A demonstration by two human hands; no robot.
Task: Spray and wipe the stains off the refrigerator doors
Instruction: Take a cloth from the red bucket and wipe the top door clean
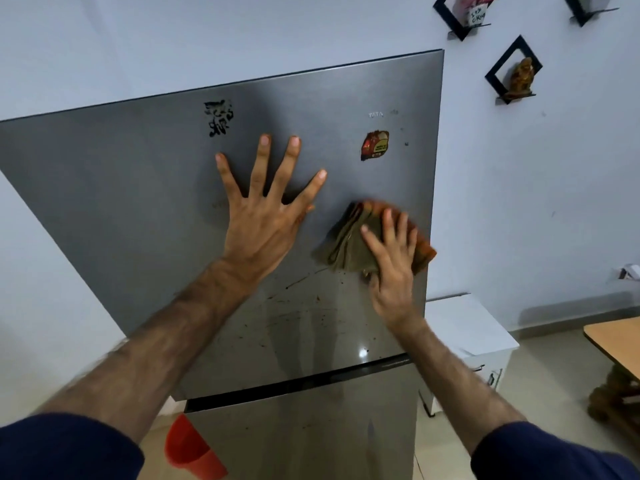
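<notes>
Pale wall behind, steel upper refrigerator door filling the view. Left hand lay flat on it, fingers spread, bracing. Right hand pressed a folded brown cloth against the door just below the red sticker, fingers straight. Dark splatter stains sat below the cloth, and a black smudge above the left hand, so wiping looked barely half done.

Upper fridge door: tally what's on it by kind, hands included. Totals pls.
Hands: 2, left hand flat with spread fingers, right hand pressing the cloth
Cloths: 1, folded cloth
Stickers: 1, red sticker
Black scribble marks: 1, black mark
Stain patches: 1, brown splatter low on the upper door
Total: 6
</notes>
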